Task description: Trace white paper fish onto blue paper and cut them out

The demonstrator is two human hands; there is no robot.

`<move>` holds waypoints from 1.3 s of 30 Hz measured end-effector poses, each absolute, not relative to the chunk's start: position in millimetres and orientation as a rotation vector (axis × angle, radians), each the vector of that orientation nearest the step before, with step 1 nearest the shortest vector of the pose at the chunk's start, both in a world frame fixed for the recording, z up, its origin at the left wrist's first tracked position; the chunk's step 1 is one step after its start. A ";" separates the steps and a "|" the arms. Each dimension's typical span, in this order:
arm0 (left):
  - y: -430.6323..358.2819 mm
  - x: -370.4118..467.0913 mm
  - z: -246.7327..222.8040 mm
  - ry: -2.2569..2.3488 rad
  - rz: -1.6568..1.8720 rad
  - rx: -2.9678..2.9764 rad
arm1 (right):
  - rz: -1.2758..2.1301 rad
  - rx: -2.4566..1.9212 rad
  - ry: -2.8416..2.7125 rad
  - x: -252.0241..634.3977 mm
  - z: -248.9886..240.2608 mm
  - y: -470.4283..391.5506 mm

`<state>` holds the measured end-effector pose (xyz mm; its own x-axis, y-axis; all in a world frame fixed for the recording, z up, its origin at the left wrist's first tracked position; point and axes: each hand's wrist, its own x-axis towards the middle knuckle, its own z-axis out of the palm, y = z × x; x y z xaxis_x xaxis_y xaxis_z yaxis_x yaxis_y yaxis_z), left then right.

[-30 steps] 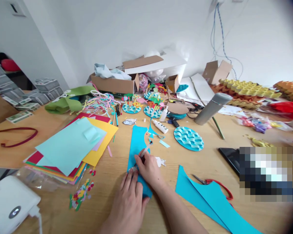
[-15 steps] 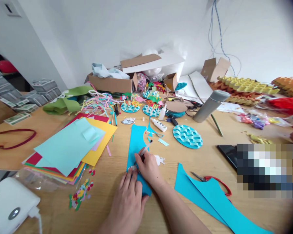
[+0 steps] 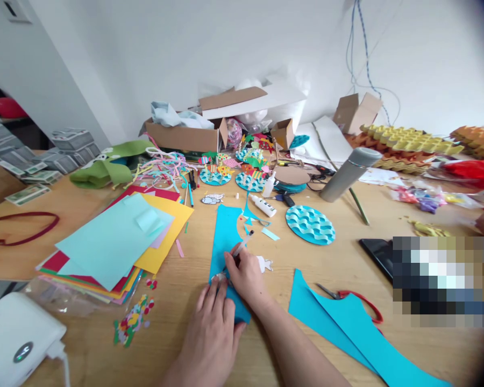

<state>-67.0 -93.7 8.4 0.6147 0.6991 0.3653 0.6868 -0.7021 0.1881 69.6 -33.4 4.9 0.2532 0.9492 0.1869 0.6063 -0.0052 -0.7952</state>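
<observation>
Long bright-blue paper strip [image 3: 225,236]: beneath both my hands — long axis running away from me, far right edge curving inward.
Left hand [image 3: 215,320]: laid flat, fingers over a small white paper cutout [image 3: 219,277] on the strip.
Right hand [image 3: 244,271]: grasping a slim pale plastic pen [image 3: 242,245], nearer the strip's far end.
Room: bare wooden table [image 3: 199,236] leftward; a white fish-like paper cutout [image 3: 266,264] sits close right.

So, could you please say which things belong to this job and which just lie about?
In use:
- pen, in the right hand
- white piece, at the left hand
- blue paper, under both hands

Apparently just lying about:
- grey flask
- black device
- white device
</observation>
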 end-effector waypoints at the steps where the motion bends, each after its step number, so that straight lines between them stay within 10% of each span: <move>1: -93.7 -66.8 8.3 1.202 0.655 2.795 | 0.525 -1.703 -1.444 69.7 4.6 -33.5; 39: -94.2 -65.8 6.7 1.211 0.628 2.793 | 0.478 -1.715 -1.453 71.7 1.7 -35.1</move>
